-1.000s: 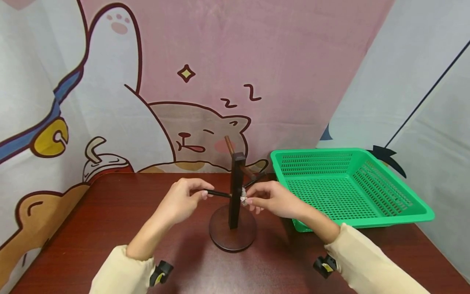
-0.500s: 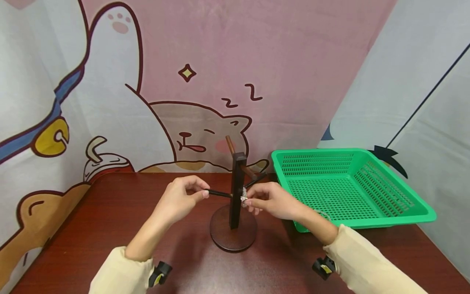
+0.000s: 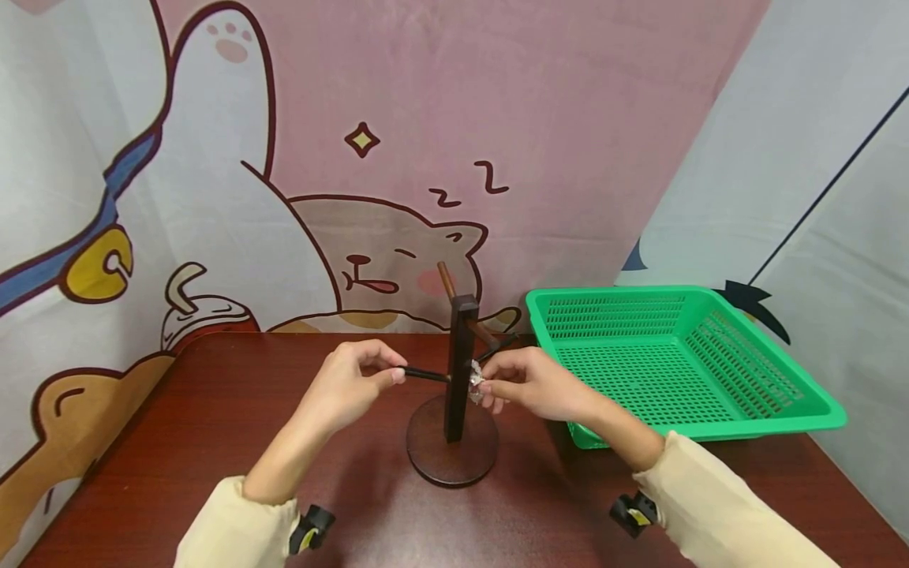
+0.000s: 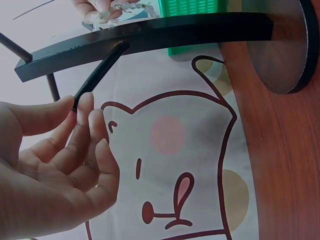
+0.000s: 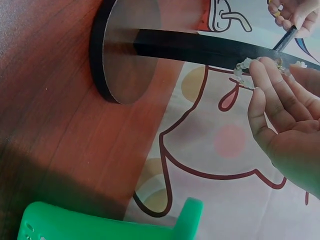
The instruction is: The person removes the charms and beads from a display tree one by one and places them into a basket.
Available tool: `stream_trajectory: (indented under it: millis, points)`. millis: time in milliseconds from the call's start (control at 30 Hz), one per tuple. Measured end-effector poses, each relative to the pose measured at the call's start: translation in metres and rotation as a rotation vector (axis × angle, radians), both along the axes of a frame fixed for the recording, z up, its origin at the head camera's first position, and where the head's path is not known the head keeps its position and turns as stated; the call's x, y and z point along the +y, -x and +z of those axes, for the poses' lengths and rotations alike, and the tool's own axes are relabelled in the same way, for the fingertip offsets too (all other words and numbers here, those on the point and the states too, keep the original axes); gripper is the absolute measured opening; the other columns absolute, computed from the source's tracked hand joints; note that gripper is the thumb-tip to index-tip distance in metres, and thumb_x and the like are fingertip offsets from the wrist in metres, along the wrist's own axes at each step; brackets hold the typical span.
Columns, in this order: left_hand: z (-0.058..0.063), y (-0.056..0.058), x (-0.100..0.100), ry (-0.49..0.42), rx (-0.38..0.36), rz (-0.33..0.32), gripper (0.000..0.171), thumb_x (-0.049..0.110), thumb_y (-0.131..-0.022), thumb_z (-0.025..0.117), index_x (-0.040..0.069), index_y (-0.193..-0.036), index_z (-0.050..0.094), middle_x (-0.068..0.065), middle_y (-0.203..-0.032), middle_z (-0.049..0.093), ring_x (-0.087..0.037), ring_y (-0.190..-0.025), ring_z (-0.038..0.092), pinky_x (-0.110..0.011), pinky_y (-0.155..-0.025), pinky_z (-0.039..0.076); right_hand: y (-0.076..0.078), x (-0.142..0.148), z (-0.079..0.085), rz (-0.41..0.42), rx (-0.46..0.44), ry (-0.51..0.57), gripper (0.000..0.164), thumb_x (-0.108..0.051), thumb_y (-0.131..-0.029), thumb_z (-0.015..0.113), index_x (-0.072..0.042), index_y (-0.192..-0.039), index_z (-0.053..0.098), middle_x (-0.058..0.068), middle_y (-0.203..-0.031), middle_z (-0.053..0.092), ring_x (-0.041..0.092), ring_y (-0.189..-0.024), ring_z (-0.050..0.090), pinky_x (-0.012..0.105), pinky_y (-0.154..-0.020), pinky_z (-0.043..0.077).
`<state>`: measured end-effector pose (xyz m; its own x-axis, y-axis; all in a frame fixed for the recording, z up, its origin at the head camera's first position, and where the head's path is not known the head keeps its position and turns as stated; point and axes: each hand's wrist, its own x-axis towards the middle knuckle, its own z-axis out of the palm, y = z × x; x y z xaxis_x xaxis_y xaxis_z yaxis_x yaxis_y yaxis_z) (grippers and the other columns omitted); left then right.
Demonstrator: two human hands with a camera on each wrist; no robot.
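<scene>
A dark wooden stand has an upright post (image 3: 457, 394), a round base (image 3: 454, 461) and several pegs. My left hand (image 3: 348, 386) pinches the tip of a black peg (image 3: 428, 374) on the post's left side, between thumb and fingertips. To the right of the post, my right hand (image 3: 536, 384) pinches a bracelet of clear and whitish beads (image 5: 242, 68) close against it. The left wrist view shows part of the bracelet (image 4: 122, 11) beyond the post. Fingers cover much of it, and I cannot tell whether it goes round a peg.
A green plastic basket (image 3: 788, 430) stands to the right, near my right forearm. The reddish-brown table (image 3: 284, 410) meets a cartoon-printed cloth (image 3: 568, 158) at the back. Upper pegs (image 3: 446, 278) stick out near the post's top.
The bracelet and my right fingertips have shifted slightly to the right of the post. My left hand keeps its pinch on the peg.
</scene>
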<state>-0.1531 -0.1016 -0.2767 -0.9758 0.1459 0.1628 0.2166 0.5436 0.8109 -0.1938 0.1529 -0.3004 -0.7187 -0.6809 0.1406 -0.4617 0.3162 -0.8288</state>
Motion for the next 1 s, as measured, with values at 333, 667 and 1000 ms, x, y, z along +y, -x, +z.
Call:
stream_trajectory:
  millis: [333,667,1000]
  points:
    - [-0.001,0.001,0.0,-0.019,-0.013,-0.01,0.004,0.004,-0.082,0.066,0.006,-0.084,0.068,-0.004,-0.076,0.067,-0.014,-0.067,0.054,-0.03,-0.061,0.04,-0.001,0.005,0.009,-0.009,0.028,-0.022,0.01,-0.006,-0.088,0.058,0.001,-0.092,0.064,0.011,-0.076,0.065,0.018,-0.064,0.063,0.03,-0.059,0.049]
    - [-0.002,0.001,0.0,-0.018,0.004,-0.018,0.004,0.004,-0.082,0.065,0.006,-0.084,0.068,-0.004,-0.076,0.066,-0.013,-0.067,0.054,-0.03,-0.061,0.04,-0.002,0.012,0.021,-0.041,0.04,-0.057,0.011,-0.008,-0.089,0.058,-0.001,-0.093,0.065,0.001,-0.075,0.066,0.017,-0.066,0.063,0.031,-0.065,0.05]
    - [-0.001,0.0,0.0,-0.013,0.004,-0.015,0.004,0.004,-0.082,0.065,0.006,-0.084,0.068,-0.002,-0.075,0.066,-0.013,-0.068,0.055,-0.03,-0.062,0.041,0.0,0.019,0.026,-0.07,0.033,-0.07,0.013,-0.008,-0.09,0.057,0.001,-0.095,0.064,0.013,-0.081,0.067,0.016,-0.066,0.063,0.031,-0.067,0.05]
